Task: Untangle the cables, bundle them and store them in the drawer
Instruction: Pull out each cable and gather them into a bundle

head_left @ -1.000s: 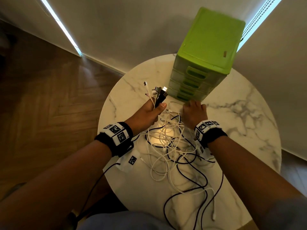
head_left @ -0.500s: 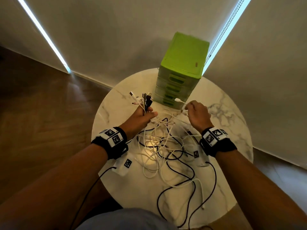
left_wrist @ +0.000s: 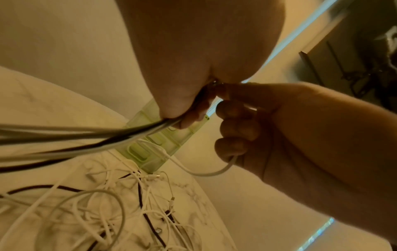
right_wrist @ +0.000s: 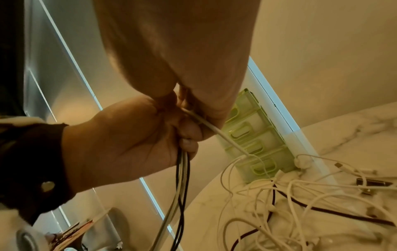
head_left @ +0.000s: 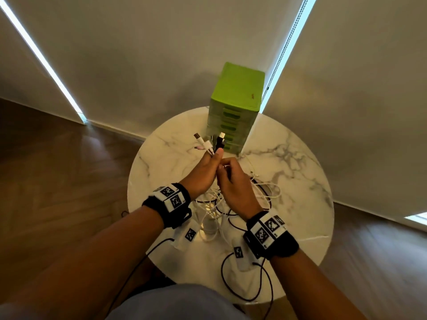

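Marble-patterned and round, the bench (head_left: pixel 288 172) carries a green drawer unit (head_left: pixel 235 105) at its far edge, all its drawers closed. I note a tangle of white and black cables (head_left: pixel 219 204) lying loose on the bench between my wrists and the unit; in the right wrist view the heap (right_wrist: pixel 300 195) spreads right up to the foot of the drawers.

My left hand (head_left: pixel 203 174) is raised above the bench and clenched round a gathered bunch of cable ends (head_left: pixel 213 144); their plugs, white and black, stand up out of the fist in front of the drawer unit. In the left wrist view the held strands (left_wrist: pixel 86 137) trail down out of the fist towards the heap.

My right hand (head_left: pixel 233 188) is pressed against the left, fingers curled. It grasps a single white cable (right_wrist: pixel 219 134), which runs from the fingers down to the tangle. In the left wrist view the same white cable (left_wrist: pixel 204 172) loops below the curled fingers (left_wrist: pixel 234 129).

Both wrists wear black bands with printed marker tags.
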`<state>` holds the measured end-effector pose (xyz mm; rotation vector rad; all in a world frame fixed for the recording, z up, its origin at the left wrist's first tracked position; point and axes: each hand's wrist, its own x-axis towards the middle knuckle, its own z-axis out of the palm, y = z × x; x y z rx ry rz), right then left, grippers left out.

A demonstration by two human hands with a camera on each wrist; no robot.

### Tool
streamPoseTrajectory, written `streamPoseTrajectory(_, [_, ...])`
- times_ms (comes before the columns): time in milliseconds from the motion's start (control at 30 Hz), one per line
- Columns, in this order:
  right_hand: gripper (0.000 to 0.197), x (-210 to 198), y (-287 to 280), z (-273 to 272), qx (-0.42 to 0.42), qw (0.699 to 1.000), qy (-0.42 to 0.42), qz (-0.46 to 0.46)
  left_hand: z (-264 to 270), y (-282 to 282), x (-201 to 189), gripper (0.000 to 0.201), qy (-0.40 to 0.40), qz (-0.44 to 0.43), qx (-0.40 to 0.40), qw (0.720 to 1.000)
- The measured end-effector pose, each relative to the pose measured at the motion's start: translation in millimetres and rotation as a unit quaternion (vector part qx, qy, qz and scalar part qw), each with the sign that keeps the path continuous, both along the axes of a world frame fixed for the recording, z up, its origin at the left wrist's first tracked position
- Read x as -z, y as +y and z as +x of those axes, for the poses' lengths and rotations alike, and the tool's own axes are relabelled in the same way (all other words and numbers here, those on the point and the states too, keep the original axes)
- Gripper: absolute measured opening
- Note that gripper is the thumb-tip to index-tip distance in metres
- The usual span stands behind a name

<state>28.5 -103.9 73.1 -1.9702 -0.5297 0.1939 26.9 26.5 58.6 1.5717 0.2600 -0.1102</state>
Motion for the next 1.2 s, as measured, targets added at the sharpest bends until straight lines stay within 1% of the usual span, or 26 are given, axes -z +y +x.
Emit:
streamPoseTrajectory(67, [0.009, -0.1, 2.0, -8.2, -0.004, 1.000, 0.015, 0.011, -6.3, 2.4, -7.5, 0.047, -0.023, 0.063, -0.010, 0.998])
streamPoseTrajectory(100, [0.014, -0.1, 2.8, -11.9, -0.004, 1.000, 0.024, 0.019, -8.4, 3.7, -12.5, 0.047, -0.042, 0.081, -0.022, 0.996])
streamPoseTrajectory(167, [0.022, 6.4, 1.9, -12.7, -0.011, 0.999, 0.047, 0.007, -9.2, 8.2, -16.0, 0.049, -0.081, 0.089, -0.035, 0.992])
streamPoseTrajectory(233, [0.023, 19.3, 0.4, -6.9, -0.050, 0.994, 0.049, -0.078, -12.1, 16.0, -20.1, 0.049, -0.114, 0.063, -0.040, 0.991])
streamPoseTrajectory(333, [0.022, 45.8, -6.5, 7.3, -0.103, 0.970, 0.007, -0.218, -11.3, 32.3, -36.8, 0.045, -0.132, -0.016, -0.062, 0.989])
streamPoseTrajectory(400, [0.023, 59.9, -9.7, 15.8, -0.120, 0.955, 0.014, -0.273, -9.6, 46.0, -55.7, 0.043, -0.149, -0.064, -0.080, 0.983])
streamPoseTrajectory(467, [0.026, 65.0, -12.0, 22.2, -0.127, 0.938, 0.007, -0.323, -8.9, 62.6, -71.3, 0.041, -0.166, -0.100, -0.088, 0.977])
streamPoseTrajectory(533, [0.034, 64.6, -15.5, 30.1, -0.127, 0.924, -0.008, -0.361, -9.1, 80.8, -80.6, 0.040, -0.175, -0.107, -0.100, 0.974])
streamPoseTrajectory(567, [0.040, 61.6, -17.8, 33.1, -0.126, 0.923, -0.011, -0.364, -8.8, 88.6, -83.4, 0.039, -0.179, -0.107, -0.107, 0.972])
streamPoseTrajectory(633, [0.050, 55.5, -22.1, 41.1, -0.121, 0.935, -0.026, -0.333, -7.8, 103.2, -84.5, 0.039, -0.184, -0.096, -0.125, 0.970])
streamPoseTrajectory(667, [0.052, 51.6, -23.2, 45.6, -0.102, 0.946, -0.041, -0.306, -6.7, 108.1, -83.1, 0.039, -0.180, -0.082, -0.133, 0.971])
streamPoseTrajectory(733, [0.054, 38.5, -22.0, 52.2, -0.040, 0.968, -0.081, -0.235, -6.8, 109.7, -75.7, 0.042, -0.155, -0.037, -0.142, 0.977])
streamPoseTrajectory(767, [0.053, 30.5, -18.3, 54.8, -0.007, 0.975, -0.094, -0.203, -7.0, 107.0, -70.8, 0.044, -0.135, 0.001, -0.137, 0.981])
streamPoseTrajectory(833, [0.048, 11.5, -5.7, 53.1, 0.030, 0.982, -0.115, -0.148, -9.2, 96.4, -55.1, 0.049, -0.103, 0.079, -0.107, 0.986])
streamPoseTrajectory(933, [0.041, -14.7, 18.7, 39.9, 0.026, 0.989, -0.121, -0.076, -13.4, 68.5, -42.7, 0.054, -0.070, 0.142, -0.048, 0.986])
streamPoseTrajectory(1000, [0.036, -26.5, 31.7, 30.8, 0.005, 0.989, -0.131, -0.061, -15.0, 53.6, -44.4, 0.049, -0.057, 0.136, -0.035, 0.989])
streamPoseTrajectory(1067, [0.032, -29.6, 36.8, 24.6, -0.013, 0.992, -0.117, -0.046, -12.9, 47.1, -48.3, 0.043, -0.051, 0.084, -0.051, 0.994])
streamPoseTrajectory(1133, [0.030, -26.4, 35.9, 18.7, -0.051, 0.992, -0.098, -0.053, -9.1, 48.3, -52.8, 0.049, -0.053, 0.030, -0.058, 0.996])
streamPoseTrajectory(1200, [0.030, -19.9, 33.6, 12.4, -0.097, 0.989, -0.079, -0.080, -7.1, 49.5, -59.6, 0.057, -0.055, -0.005, -0.032, 0.998])
